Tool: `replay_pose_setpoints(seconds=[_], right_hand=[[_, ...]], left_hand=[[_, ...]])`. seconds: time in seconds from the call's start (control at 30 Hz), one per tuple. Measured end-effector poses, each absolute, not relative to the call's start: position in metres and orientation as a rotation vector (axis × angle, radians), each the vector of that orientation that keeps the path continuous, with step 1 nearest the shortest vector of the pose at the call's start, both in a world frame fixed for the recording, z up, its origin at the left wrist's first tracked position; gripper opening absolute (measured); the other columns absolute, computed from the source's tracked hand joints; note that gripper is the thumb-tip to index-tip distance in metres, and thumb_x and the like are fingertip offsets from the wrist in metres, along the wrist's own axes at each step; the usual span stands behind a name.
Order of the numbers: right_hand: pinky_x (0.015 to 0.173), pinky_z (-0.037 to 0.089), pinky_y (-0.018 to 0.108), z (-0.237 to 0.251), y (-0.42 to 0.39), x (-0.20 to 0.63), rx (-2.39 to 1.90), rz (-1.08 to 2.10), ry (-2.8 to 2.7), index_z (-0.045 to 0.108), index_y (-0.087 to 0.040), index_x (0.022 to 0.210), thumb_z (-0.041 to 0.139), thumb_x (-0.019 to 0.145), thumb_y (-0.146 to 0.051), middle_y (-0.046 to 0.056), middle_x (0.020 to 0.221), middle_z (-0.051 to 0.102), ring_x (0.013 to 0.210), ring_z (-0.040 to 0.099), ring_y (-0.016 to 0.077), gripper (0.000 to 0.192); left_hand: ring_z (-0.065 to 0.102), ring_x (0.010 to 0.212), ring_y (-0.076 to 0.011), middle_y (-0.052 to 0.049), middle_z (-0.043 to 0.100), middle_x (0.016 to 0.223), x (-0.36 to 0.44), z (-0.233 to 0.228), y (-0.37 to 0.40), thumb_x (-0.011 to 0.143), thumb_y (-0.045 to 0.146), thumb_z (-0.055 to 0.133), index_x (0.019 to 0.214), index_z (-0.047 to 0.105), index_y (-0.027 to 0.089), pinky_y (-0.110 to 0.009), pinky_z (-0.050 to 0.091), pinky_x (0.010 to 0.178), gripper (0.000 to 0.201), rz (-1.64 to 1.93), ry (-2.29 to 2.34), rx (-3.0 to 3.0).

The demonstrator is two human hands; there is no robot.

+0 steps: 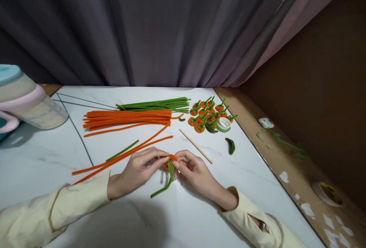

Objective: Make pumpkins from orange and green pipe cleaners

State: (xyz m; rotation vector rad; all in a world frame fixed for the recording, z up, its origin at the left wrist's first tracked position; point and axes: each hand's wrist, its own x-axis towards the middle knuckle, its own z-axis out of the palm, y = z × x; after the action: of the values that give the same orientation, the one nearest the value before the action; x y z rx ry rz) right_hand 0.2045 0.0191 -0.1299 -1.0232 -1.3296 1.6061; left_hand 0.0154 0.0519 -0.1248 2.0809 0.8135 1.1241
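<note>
My left hand and my right hand meet over the white marble table. Together they pinch a small orange pipe-cleaner coil with a green pipe-cleaner stem that trails down toward me. Two long orange pipe cleaners and a short green one lie just left of my left hand. A thin wooden stick lies beyond my right hand.
Further back lie a bundle of orange pipe cleaners, a bundle of green ones, several finished orange coils with green stems, a green tape roll and a green leaf piece. A lidded container stands far left. Curtain behind.
</note>
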Motion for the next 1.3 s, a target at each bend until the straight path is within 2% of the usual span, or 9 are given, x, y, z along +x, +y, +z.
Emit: replay_pose_setpoints(seconds=[0.3, 0.6, 0.93, 1.3], right_hand=[[0.051, 0.038, 0.022, -0.1299, 0.0185, 0.2046, -1.019, 1.588, -1.330, 0.053, -0.018, 0.090, 0.057, 0.088, -0.045, -0.004, 0.063, 0.057, 0.055, 0.051, 0.0086, 0.027], [0.052, 0.039, 0.021, -0.1325, 0.0193, 0.2057, -1.010, 1.568, -1.345, 0.054, -0.017, 0.090, 0.057, 0.089, -0.041, -0.004, 0.065, 0.057, 0.056, 0.052, 0.0075, 0.025], [0.043, 0.041, 0.017, -0.1383, 0.0217, 0.2069, -1.064, 1.590, -1.327, 0.057, -0.015, 0.089, 0.061, 0.085, -0.045, -0.002, 0.064, 0.059, 0.049, 0.050, 0.0067, 0.030], [0.048, 0.048, 0.022, -0.1371, 0.0221, 0.2082, -1.093, 1.560, -1.430, 0.060, -0.012, 0.101, 0.055, 0.088, -0.045, 0.005, 0.072, 0.065, 0.051, 0.053, 0.0097, 0.036]], left_hand=[[0.067, 0.079, -0.0167, -0.007, 0.071, 0.084, 0.0136, -0.1283, 0.0534, 0.087, 0.011, 0.057, 0.089, 0.067, 0.015, -0.027, 0.054, 0.075, 0.012, 1.080, 0.733, 2.054], [0.063, 0.081, -0.0169, -0.008, 0.067, 0.085, 0.0120, -0.1217, 0.0538, 0.089, 0.014, 0.052, 0.084, 0.064, 0.015, -0.027, 0.051, 0.074, 0.013, 0.929, 0.693, 1.962], [0.061, 0.080, -0.0153, -0.008, 0.062, 0.087, 0.0114, -0.1289, 0.0524, 0.088, 0.010, 0.052, 0.088, 0.059, 0.014, -0.025, 0.049, 0.071, 0.008, 0.894, 0.682, 2.068], [0.060, 0.080, -0.0141, -0.007, 0.061, 0.087, 0.0123, -0.1295, 0.0536, 0.087, 0.007, 0.053, 0.087, 0.058, 0.014, -0.024, 0.049, 0.071, 0.009, 0.944, 0.651, 2.108]])
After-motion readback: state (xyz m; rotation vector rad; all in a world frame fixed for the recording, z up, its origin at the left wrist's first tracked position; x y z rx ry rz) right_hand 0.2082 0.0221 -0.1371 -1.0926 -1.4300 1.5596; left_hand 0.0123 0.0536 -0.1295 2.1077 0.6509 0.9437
